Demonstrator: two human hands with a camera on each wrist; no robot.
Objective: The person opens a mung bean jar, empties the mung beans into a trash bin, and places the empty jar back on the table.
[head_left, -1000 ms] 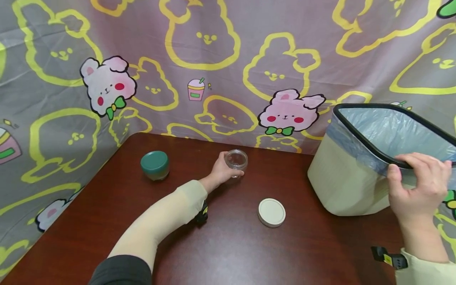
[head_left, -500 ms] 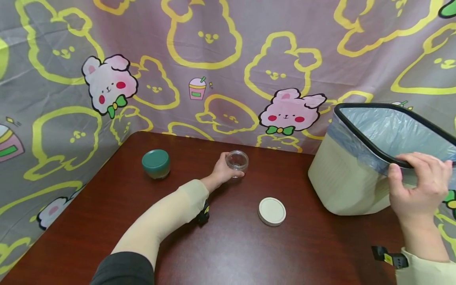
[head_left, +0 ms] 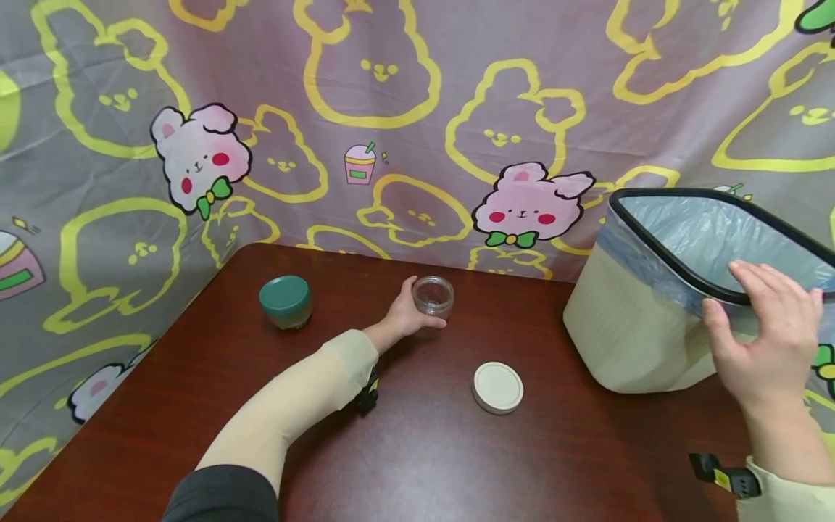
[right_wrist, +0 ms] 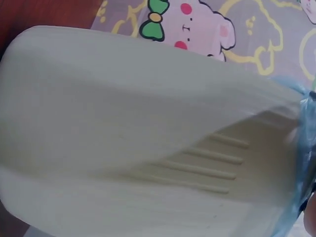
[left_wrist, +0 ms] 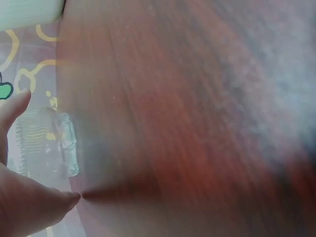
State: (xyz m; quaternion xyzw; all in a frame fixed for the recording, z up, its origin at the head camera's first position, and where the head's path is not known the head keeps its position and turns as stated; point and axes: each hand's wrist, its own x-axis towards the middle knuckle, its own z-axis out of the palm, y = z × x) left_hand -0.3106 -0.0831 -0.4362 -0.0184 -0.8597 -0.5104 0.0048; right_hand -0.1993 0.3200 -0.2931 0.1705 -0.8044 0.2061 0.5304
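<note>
A small clear jar [head_left: 433, 296] without a lid stands near the back of the table. My left hand [head_left: 406, 313] is at its left side, with thumb and fingers spread around it. In the left wrist view the thumb is apart from the jar [left_wrist: 47, 143]. On the right stands a cream trash bin [head_left: 633, 319] with a blue liner bag [head_left: 717, 225] folded over its black rim. My right hand [head_left: 773, 333] is at the near rim, its fingers extended over the edge and thumb outside. The right wrist view shows mostly the bin's side [right_wrist: 123, 108].
A white round lid [head_left: 498, 388] lies on the brown table [head_left: 391, 449], between the jar and the bin. At the back left stands a jar with a green lid [head_left: 285, 297]. A patterned curtain [head_left: 391, 87] hangs behind the table.
My right hand has loosened from the bin's rim, its fingers straightening and lifting. My left thumb has moved slightly away from the jar, which stays in place.
</note>
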